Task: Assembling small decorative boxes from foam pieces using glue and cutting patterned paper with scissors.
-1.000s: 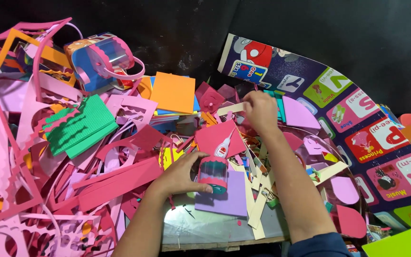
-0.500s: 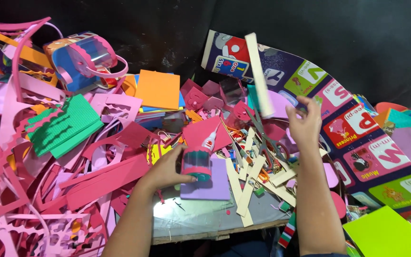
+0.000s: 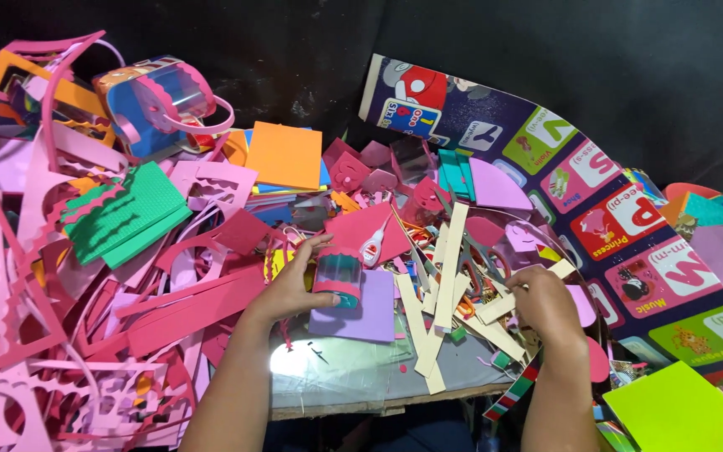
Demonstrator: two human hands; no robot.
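Craft counter (image 3: 353, 381) seen from above. Its bare grey patch is showing only near the front edge; the rest is lying buried under foam-sheet offcuts in pink, red, orange and green, against a black backdrop. A curved alphabet poster (image 3: 596, 197) is arching across the right side, and a lime-green sheet (image 3: 679, 414) is sitting at the lower right corner.

The left hand (image 3: 290, 285) is clamping a small cylinder (image 3: 337, 277), with a clear wall and scalloped pink bands at top and bottom. The cylinder is resting over a lilac sheet (image 3: 361, 314) near the counter's centre, its long axis running roughly toward and away from the viewer, one pink end pointing to the backdrop.

The right hand (image 3: 546, 305) is closing its fingers on a cream strip (image 3: 504, 303) in a loose pile of like strips (image 3: 441, 285), which are lying crossed, most running lengthwise front to back. A small glue bottle (image 3: 371, 244) is lying tilted just beyond the cylinder. Scissors (image 3: 483, 264) with red handles are lying among the strips.

Both forearms are being cut off by the lower frame edge. The right fingertips are curling under, hiding the exact grip. The counter's far edge is hidden by scraps.
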